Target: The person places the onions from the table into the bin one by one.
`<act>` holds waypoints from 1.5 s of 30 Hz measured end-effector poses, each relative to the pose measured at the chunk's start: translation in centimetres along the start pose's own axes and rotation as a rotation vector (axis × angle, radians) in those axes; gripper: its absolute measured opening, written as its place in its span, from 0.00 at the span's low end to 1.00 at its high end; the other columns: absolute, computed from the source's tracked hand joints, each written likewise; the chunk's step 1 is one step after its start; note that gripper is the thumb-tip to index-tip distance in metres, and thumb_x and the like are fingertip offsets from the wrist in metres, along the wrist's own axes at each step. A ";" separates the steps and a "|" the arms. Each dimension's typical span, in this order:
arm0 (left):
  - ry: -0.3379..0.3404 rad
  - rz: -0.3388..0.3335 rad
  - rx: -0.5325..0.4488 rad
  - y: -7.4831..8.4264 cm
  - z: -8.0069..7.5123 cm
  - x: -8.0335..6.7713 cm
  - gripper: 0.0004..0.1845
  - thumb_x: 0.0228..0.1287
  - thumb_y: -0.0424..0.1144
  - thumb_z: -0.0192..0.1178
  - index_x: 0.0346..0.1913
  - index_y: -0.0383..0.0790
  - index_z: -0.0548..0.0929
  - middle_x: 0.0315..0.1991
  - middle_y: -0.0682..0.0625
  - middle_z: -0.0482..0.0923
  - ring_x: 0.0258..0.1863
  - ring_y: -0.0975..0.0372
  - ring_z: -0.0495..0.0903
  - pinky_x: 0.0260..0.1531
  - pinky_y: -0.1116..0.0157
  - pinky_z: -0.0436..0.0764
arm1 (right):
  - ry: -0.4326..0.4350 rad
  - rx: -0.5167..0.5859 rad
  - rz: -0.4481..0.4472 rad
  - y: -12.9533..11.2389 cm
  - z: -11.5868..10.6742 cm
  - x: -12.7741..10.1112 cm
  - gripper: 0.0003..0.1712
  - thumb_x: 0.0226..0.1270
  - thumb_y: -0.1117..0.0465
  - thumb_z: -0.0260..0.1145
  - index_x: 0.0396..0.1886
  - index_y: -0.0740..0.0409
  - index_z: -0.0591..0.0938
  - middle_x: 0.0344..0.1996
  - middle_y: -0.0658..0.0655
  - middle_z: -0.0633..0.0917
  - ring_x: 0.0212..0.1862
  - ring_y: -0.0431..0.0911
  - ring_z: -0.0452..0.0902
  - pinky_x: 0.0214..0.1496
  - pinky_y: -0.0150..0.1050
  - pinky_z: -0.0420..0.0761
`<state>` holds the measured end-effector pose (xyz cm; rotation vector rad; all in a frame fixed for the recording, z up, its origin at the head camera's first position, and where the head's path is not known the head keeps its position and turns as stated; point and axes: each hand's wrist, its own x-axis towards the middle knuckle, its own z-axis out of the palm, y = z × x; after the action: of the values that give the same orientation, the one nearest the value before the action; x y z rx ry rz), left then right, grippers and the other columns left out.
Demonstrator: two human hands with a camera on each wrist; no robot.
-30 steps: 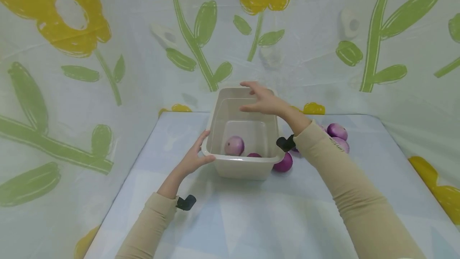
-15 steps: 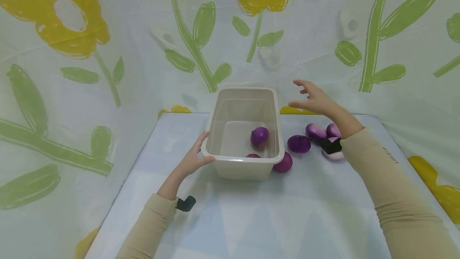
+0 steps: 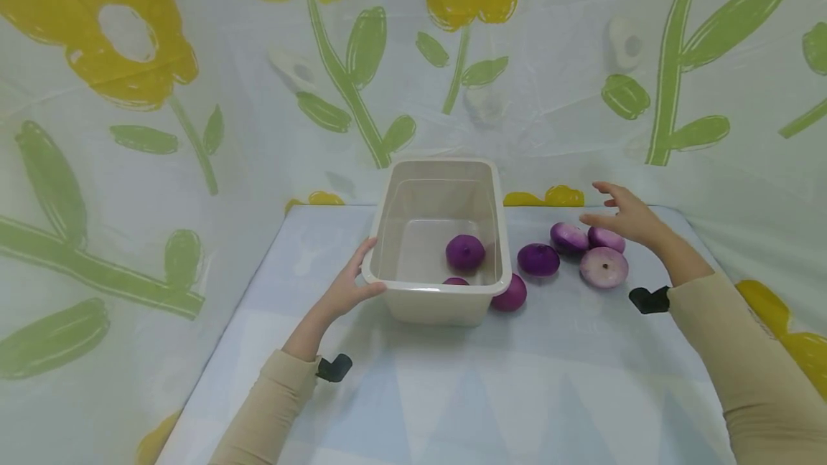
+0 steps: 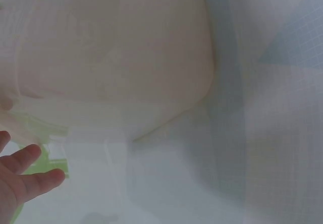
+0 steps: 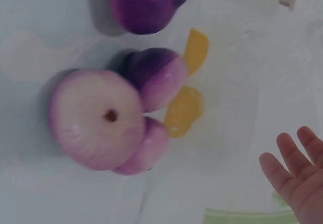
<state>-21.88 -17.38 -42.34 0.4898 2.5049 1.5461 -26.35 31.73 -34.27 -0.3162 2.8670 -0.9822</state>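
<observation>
A beige plastic bin (image 3: 439, 306) stands on the table with two purple onions in it. One onion (image 3: 465, 252) lies toward the bin's right side; the other (image 3: 456, 281) is mostly hidden behind the near wall. My left hand (image 3: 342, 289) rests against the bin's near left corner, its fingers along the left side and thumb at the near rim. My right hand (image 3: 629, 217) hovers above the onions at the right, fingers spread and holding nothing. Below it are a pale-ended onion (image 5: 98, 118) and two more touching onions (image 5: 156, 77).
A dark purple onion (image 3: 539, 260) lies between the bin and the cluster. Another onion (image 3: 510, 293) sits by the bin's near right corner. A flower-printed cloth (image 3: 549, 92) hangs behind and beside the table (image 3: 465, 393).
My right hand has moved from over the bin to the right, above the loose onions. The onion in the bin has rolled rightward and turned over. The left hand has stayed put.
</observation>
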 end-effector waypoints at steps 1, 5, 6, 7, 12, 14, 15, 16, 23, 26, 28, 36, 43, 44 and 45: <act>-0.004 -0.001 -0.002 0.2 0.0 -0.1 0.48 0.52 0.45 0.65 0.72 0.46 0.47 0.73 0.44 0.41 0.71 0.47 0.42 0.64 0.41 0.49 | -0.001 -0.002 0.008 0.6 0.1 -0.2 0.48 0.61 0.48 0.60 0.70 0.67 0.47 0.67 0.73 0.52 0.62 0.69 0.54 0.57 0.67 0.61; -0.013 0.007 -0.001 2.1 -0.1 -0.8 0.48 0.52 0.45 0.64 0.71 0.41 0.47 0.72 0.41 0.41 0.70 0.46 0.43 0.64 0.41 0.49 | -0.004 -0.003 0.041 2.5 0.8 -1.0 0.49 0.62 0.46 0.59 0.69 0.69 0.47 0.66 0.75 0.53 0.61 0.70 0.54 0.55 0.67 0.63; -0.014 0.008 -0.001 2.6 -0.1 -1.1 0.48 0.52 0.46 0.64 0.71 0.41 0.47 0.72 0.40 0.41 0.70 0.45 0.43 0.64 0.42 0.49 | -0.006 0.002 0.052 3.0 1.0 -1.2 0.49 0.62 0.46 0.59 0.69 0.69 0.47 0.66 0.75 0.52 0.62 0.70 0.53 0.55 0.67 0.63; -0.014 0.011 0.001 3.1 -0.1 -1.3 0.48 0.53 0.47 0.64 0.71 0.40 0.47 0.72 0.39 0.41 0.70 0.45 0.43 0.64 0.41 0.49 | -0.007 0.012 0.062 3.5 1.3 -1.3 0.49 0.62 0.46 0.59 0.69 0.70 0.47 0.65 0.75 0.52 0.62 0.71 0.53 0.55 0.66 0.62; -0.011 0.012 0.005 3.6 -0.1 -1.5 0.48 0.53 0.48 0.63 0.71 0.39 0.47 0.72 0.39 0.41 0.70 0.45 0.43 0.64 0.41 0.49 | -0.017 0.080 0.119 5.9 2.6 -1.9 0.49 0.63 0.45 0.58 0.68 0.72 0.46 0.65 0.77 0.51 0.62 0.71 0.50 0.57 0.67 0.60; -0.013 0.014 0.011 3.2 -0.1 -1.3 0.48 0.53 0.48 0.63 0.71 0.39 0.47 0.72 0.39 0.41 0.70 0.45 0.43 0.64 0.41 0.49 | -0.020 0.088 0.139 6.8 3.2 -2.0 0.49 0.62 0.45 0.58 0.68 0.73 0.47 0.64 0.78 0.51 0.63 0.72 0.49 0.58 0.67 0.58; -0.015 0.015 0.016 2.8 -0.1 -1.1 0.49 0.53 0.48 0.64 0.71 0.39 0.47 0.72 0.39 0.41 0.70 0.45 0.43 0.64 0.41 0.49 | -0.020 0.083 0.144 7.3 3.5 -2.1 0.49 0.62 0.45 0.58 0.68 0.73 0.47 0.64 0.79 0.51 0.63 0.72 0.49 0.58 0.68 0.58; -0.018 0.023 0.019 2.4 -0.1 -0.9 0.49 0.52 0.48 0.64 0.71 0.39 0.47 0.72 0.39 0.41 0.70 0.45 0.43 0.64 0.42 0.49 | -0.023 0.086 0.146 7.8 3.8 -2.2 0.49 0.62 0.46 0.58 0.68 0.74 0.47 0.64 0.80 0.51 0.63 0.73 0.48 0.58 0.68 0.56; -0.043 0.051 0.045 0.6 -0.5 0.2 0.51 0.50 0.51 0.66 0.71 0.41 0.48 0.72 0.40 0.41 0.70 0.44 0.44 0.63 0.41 0.50 | -0.009 0.125 0.127 9.7 5.8 -2.4 0.49 0.60 0.50 0.63 0.67 0.76 0.49 0.63 0.81 0.51 0.64 0.73 0.44 0.62 0.67 0.49; -0.065 0.076 0.047 0.7 -0.8 0.4 0.52 0.49 0.55 0.65 0.71 0.40 0.48 0.72 0.39 0.41 0.70 0.44 0.43 0.63 0.41 0.50 | 0.007 0.116 0.130 10.0 6.6 -2.7 0.48 0.59 0.51 0.64 0.66 0.76 0.51 0.62 0.82 0.53 0.63 0.73 0.48 0.61 0.67 0.52; -0.073 0.084 0.044 1.3 -1.1 0.4 0.54 0.48 0.60 0.64 0.71 0.38 0.48 0.72 0.38 0.41 0.70 0.43 0.43 0.64 0.41 0.49 | 0.012 0.098 0.139 10.2 7.0 -2.7 0.48 0.58 0.51 0.64 0.65 0.77 0.52 0.61 0.83 0.55 0.62 0.73 0.50 0.60 0.67 0.53; -0.079 -0.002 0.065 1.2 -1.6 2.0 0.47 0.54 0.42 0.63 0.71 0.41 0.46 0.72 0.40 0.39 0.69 0.42 0.44 0.62 0.39 0.51 | 0.062 0.089 0.155 10.8 8.1 -2.7 0.49 0.58 0.52 0.65 0.63 0.81 0.51 0.59 0.84 0.55 0.62 0.75 0.49 0.62 0.66 0.52; -0.087 0.000 0.069 1.2 -1.9 2.8 0.47 0.53 0.47 0.63 0.71 0.43 0.48 0.73 0.41 0.38 0.68 0.41 0.47 0.61 0.38 0.53 | 0.127 0.174 0.171 10.9 9.2 -2.4 0.49 0.56 0.55 0.67 0.63 0.79 0.49 0.60 0.83 0.54 0.62 0.73 0.48 0.63 0.66 0.50; -0.095 -0.001 0.069 1.2 -2.0 3.0 0.47 0.52 0.47 0.63 0.71 0.43 0.47 0.73 0.41 0.38 0.68 0.41 0.48 0.61 0.38 0.53 | 0.143 0.185 0.162 11.0 9.3 -2.3 0.48 0.55 0.57 0.67 0.63 0.79 0.50 0.60 0.83 0.54 0.62 0.73 0.48 0.62 0.66 0.50; -0.103 -0.004 0.066 1.2 -2.1 3.1 0.48 0.53 0.47 0.63 0.71 0.43 0.47 0.73 0.41 0.38 0.68 0.42 0.48 0.61 0.38 0.53 | 0.160 0.197 0.153 11.0 9.5 -2.3 0.48 0.54 0.59 0.68 0.62 0.79 0.50 0.59 0.82 0.55 0.61 0.73 0.49 0.62 0.66 0.51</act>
<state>-25.17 -17.59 -40.23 0.5576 2.4835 1.4036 -24.45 35.07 -48.44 -0.0018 2.8456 -1.2999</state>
